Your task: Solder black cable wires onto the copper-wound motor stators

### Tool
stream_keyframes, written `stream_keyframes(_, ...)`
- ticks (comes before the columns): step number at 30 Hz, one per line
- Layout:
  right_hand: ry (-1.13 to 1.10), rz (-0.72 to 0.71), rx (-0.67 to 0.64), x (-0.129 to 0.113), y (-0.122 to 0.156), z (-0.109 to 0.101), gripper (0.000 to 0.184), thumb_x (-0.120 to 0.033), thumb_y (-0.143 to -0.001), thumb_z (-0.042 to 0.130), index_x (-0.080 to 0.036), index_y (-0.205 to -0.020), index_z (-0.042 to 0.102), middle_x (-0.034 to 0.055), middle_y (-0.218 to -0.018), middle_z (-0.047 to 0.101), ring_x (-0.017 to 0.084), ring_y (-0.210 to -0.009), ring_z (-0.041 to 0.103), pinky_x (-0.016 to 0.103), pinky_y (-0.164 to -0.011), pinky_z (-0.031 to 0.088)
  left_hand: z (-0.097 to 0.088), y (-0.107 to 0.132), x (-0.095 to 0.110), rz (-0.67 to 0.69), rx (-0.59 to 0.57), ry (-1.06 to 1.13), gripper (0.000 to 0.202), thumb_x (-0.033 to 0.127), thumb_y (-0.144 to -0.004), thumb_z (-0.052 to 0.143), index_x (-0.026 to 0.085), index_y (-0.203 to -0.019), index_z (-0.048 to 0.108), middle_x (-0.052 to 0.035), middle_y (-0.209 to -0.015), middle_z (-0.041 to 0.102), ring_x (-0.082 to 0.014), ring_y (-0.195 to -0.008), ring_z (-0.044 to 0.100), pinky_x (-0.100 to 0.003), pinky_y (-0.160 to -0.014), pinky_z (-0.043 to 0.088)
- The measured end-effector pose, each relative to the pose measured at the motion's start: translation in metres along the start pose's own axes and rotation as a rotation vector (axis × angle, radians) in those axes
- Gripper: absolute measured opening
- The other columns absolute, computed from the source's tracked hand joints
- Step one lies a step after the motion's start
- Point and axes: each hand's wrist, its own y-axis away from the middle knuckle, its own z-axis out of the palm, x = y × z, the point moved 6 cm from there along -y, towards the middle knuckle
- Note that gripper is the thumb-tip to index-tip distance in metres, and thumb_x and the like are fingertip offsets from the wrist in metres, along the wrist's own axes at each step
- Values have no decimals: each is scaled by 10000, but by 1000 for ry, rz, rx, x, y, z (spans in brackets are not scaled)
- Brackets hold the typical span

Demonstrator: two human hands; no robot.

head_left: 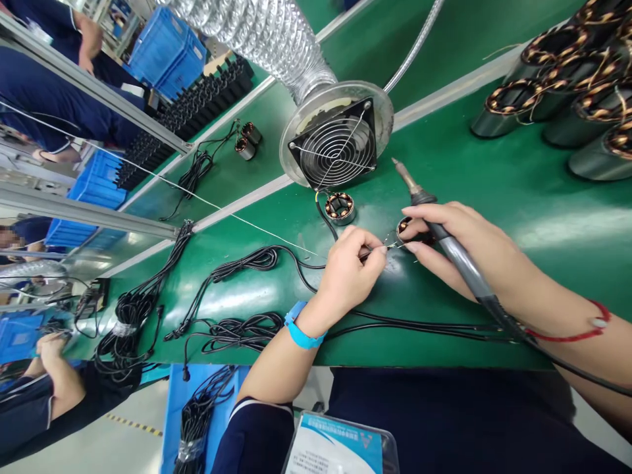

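Note:
My right hand [474,247] has a soldering iron [454,257] lying between thumb and forefinger, its bare tip pointing up and away to the left. The fingertips of that hand also touch a small motor stator [405,229] with copper windings, partly hidden by them. Close to its left, my left hand [348,266] is closed in a pinch on the thin wire end of a black cable [309,280]. Fine wire ends show between both hands at the stator. Just beyond my left hand stands another stator [340,208] on the green bench.
A fan with a wire guard [338,148] hangs on a silver duct [281,39] ahead. Several larger stators [513,108] stand at the right. Coiled black cables [247,332] lie at the left, and a blue bin [172,395] is below the bench [444,352]. Co-workers sit at the left.

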Motion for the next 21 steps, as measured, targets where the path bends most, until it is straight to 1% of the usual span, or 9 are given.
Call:
stream_keyframes(3, 86, -17, -1, 2, -3, 5, 384, -217, -968, 532, -248, -1348, 483, 24, -922, 686, 228, -834, 643, 394, -757, 505, 0, 0, -2, -20, 17, -9, 119, 128, -829, 606, 172, -736, 547, 19, -752, 525, -85, -646, 465, -230, -609, 383)
stream_keyframes(7, 137, -35, 22, -1, -6, 5, 385, -208, -962, 535, -225, -1344, 482, 35, -956, 694, 242, -877, 642, 400, -770, 511, 0, 1, -5, -24, 48, 9, 107, 131, -837, 598, 174, -753, 548, 19, -761, 533, -87, -668, 476, -231, -643, 401)
stream_keyframes(9, 160, -37, 33, -6, -5, -1, 359, -220, -978, 533, -231, -1336, 501, 32, -967, 705, 232, -885, 654, 383, -773, 517, 2, 1, -6, -22, 50, 27, 100, 139, -844, 590, 173, -759, 552, 18, -766, 532, -84, -662, 475, -229, -636, 399)
stream_keyframes(12, 205, 37, 92, -14, 3, -19, 323, -271, -1016, 530, -245, -1338, 543, 23, -980, 728, 188, -850, 679, 327, -771, 529, 3, 2, -6, -7, 49, 45, 100, 148, -846, 589, 172, -757, 551, 20, -759, 521, -80, -645, 464, -229, -614, 386)
stream_keyframes(15, 101, 82, 126, -21, 19, -32, 322, -284, -1010, 571, -265, -1332, 574, 18, -1011, 734, 149, -853, 693, 269, -758, 535, 6, 3, -6, 10, 36, 48, 104, 143, -848, 591, 176, -762, 544, 18, -762, 525, -82, -646, 461, -234, -622, 389)
stream_keyframes(17, 10, 114, 158, -20, 33, -37, 257, -318, -995, 603, -266, -1246, 626, 26, -977, 732, 144, -812, 695, 267, -716, 537, 7, 4, -7, 12, 27, 51, 109, 138, -854, 587, 181, -769, 534, 16, -768, 529, -85, -651, 464, -239, -632, 394)
stream_keyframes(18, -15, 143, 200, -18, 40, -40, 215, -361, -987, 614, -257, -1170, 657, 34, -921, 729, 150, -768, 693, 277, -679, 537, 8, 4, -7, 11, 27, 55, 112, 137, -857, 584, 183, -771, 528, 16, -767, 527, -86, -653, 465, -242, -634, 393)
stream_keyframes(19, -28, 187, 222, -14, 47, -41, 203, -405, -982, 614, -248, -1094, 678, 43, -863, 721, 160, -732, 692, 289, -649, 538, 8, 4, -8, 12, 29, 60, 114, 137, -859, 582, 185, -773, 523, 16, -763, 523, -88, -654, 464, -245, -635, 391)
stream_keyframes(21, -35, 252, 234, -7, 57, -43, 237, -457, -978, 603, -237, -969, 690, 52, -762, 702, 167, -652, 683, 296, -586, 532, 9, 5, -8, 17, 32, 75, 113, 140, -863, 579, 187, -778, 520, 16, -758, 518, -89, -650, 459, -250, -631, 386)
